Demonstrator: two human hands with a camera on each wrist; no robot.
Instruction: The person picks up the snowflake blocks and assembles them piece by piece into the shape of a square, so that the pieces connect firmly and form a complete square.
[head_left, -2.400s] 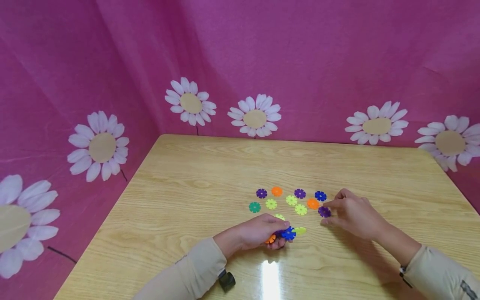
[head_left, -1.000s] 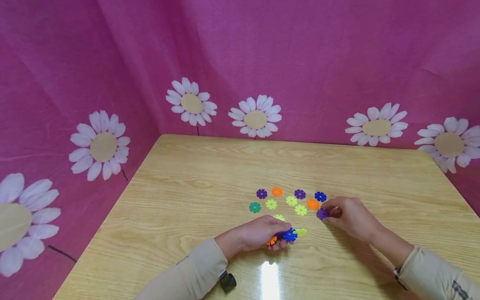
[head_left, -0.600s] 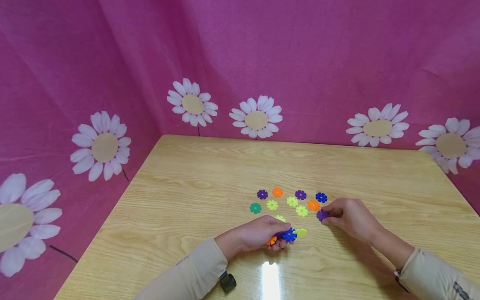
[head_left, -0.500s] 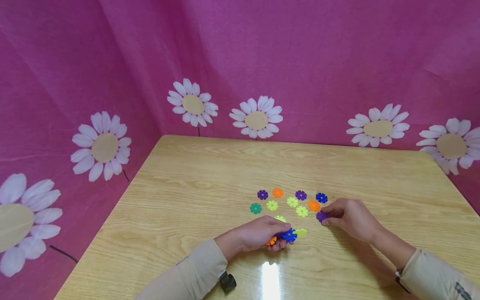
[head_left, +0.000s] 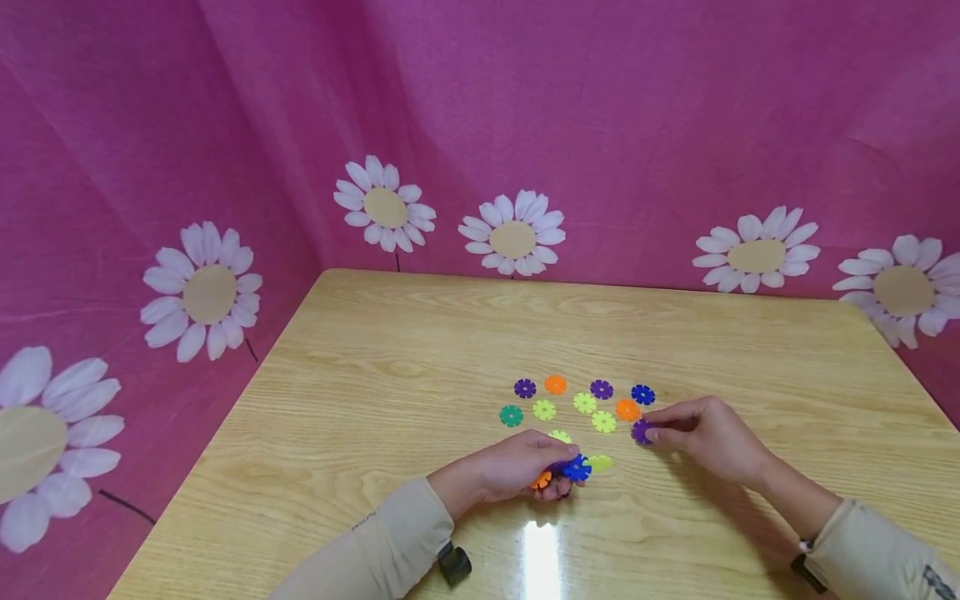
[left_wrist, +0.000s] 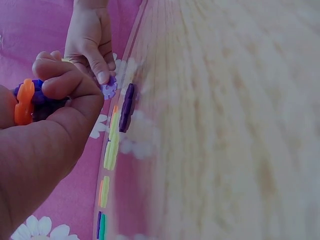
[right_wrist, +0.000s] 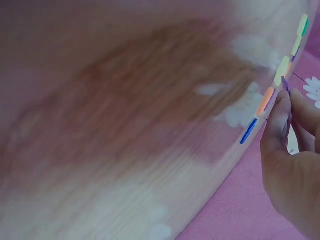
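My left hand (head_left: 525, 462) grips a cluster of notched plastic snowflake discs; a blue disc (head_left: 577, 467) and an orange disc (head_left: 542, 479) show at its fingers, with purple between. A yellow-green disc (head_left: 600, 463) juts out on the right side of the cluster. Between thumb and forefinger, my right hand (head_left: 712, 442) pinches a purple disc (head_left: 641, 432); the left wrist view shows this purple disc (left_wrist: 109, 88) tilted on edge under the thumb. In the right wrist view only a purple sliver (right_wrist: 285, 84) of it shows past the fingertips.
Loose discs lie flat beyond the hands: a green disc (head_left: 512, 416), an orange disc (head_left: 628, 409), a blue disc (head_left: 642, 394), and several yellow-green and purple ones. They rest on a wood-grain table (head_left: 420, 333). A pink curtain (head_left: 600, 108) with printed daisies surrounds it.
My right hand's fingers, apart around the purple disc at first, have closed on it and drawn it slightly toward me. The left hand has stayed nearly still with its cluster.
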